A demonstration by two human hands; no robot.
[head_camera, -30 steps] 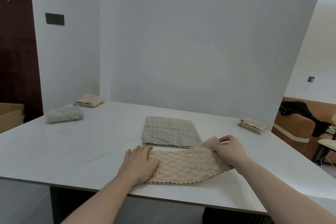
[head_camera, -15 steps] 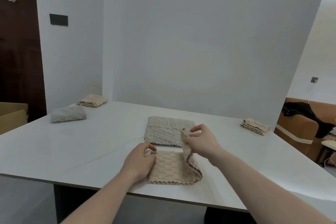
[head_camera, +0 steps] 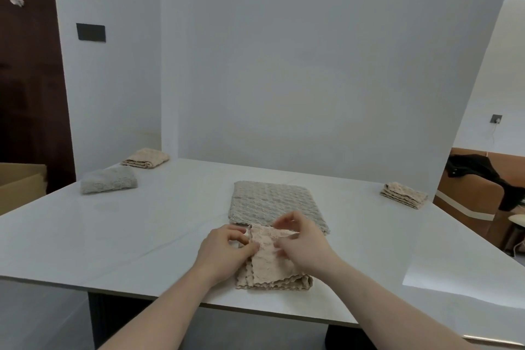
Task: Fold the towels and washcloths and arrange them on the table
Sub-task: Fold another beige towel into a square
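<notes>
Both grips are closed on the beige washcloth (head_camera: 271, 260) at the near middle of the counter (head_camera: 113, 236): the left hand (head_camera: 224, 250) pinches its left edge, while the upper flap is held by the curled fingers of the right hand (head_camera: 301, 241). The cloth is seen doubled over, its wavy layers stacked along the near side, with the top layer not quite squared to the one beneath.

Progress is judged to be well past halfway. Three bundles are already folded and set out: a beige one (head_camera: 146, 158) at the far left corner, a grey one (head_camera: 109, 179) just in front of it, and a beige one (head_camera: 404, 194) at the far right. The fold in hand is judged nearly complete and still needs placing. Just behind the hands, a grey towel (head_camera: 272, 202) lies flat and appears to await further folding.

By count, five cloths are visible: three beige and two grey. Two hands are at work.
</notes>
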